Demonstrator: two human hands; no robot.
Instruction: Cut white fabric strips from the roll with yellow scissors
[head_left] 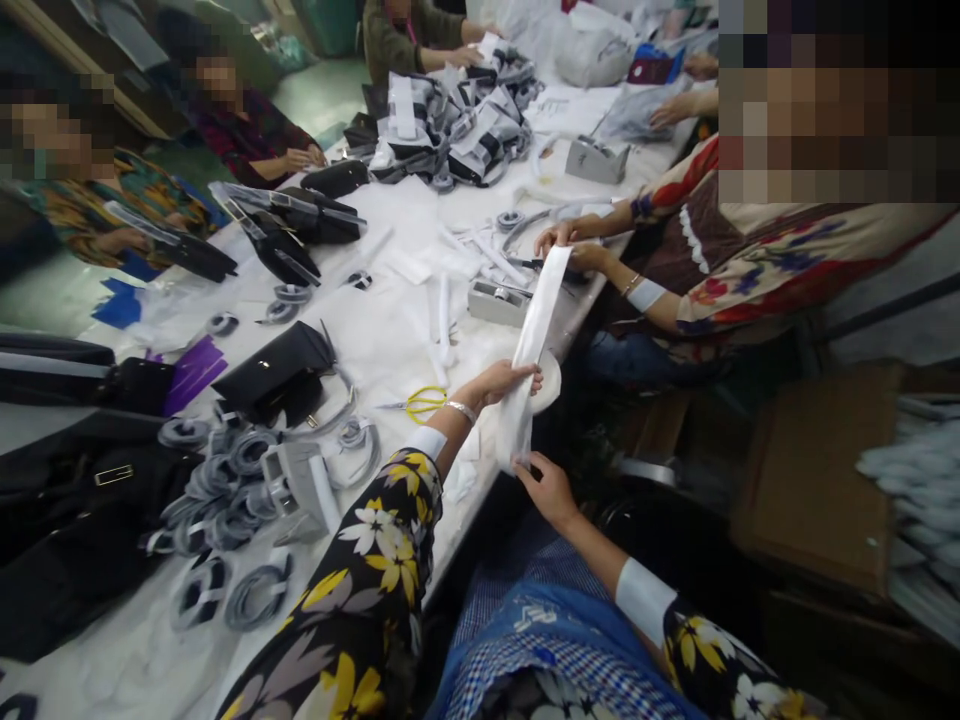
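A long strip of thin white wrapping material [534,335] stretches over the table's near edge, its upper end close to a co-worker's hands. My left hand [504,385] grips the strip around its middle, thumb on top. Lower down, my right hand [549,488] pinches the strip's near end between thumb and fingers. Beside my left wrist, scissors with yellow handles [425,403] lie on the white table [390,345]. A round white roll [547,382] sits partly hidden behind the strip and my left hand.
Grey tape dispensers [499,300] stand on the table. Coiled grey straps [217,490] and black bags [274,370] lie at the left. A large pile of wrapped items [457,125] sits farther back. Several people work around the table. A cardboard box [821,470] stands at the right.
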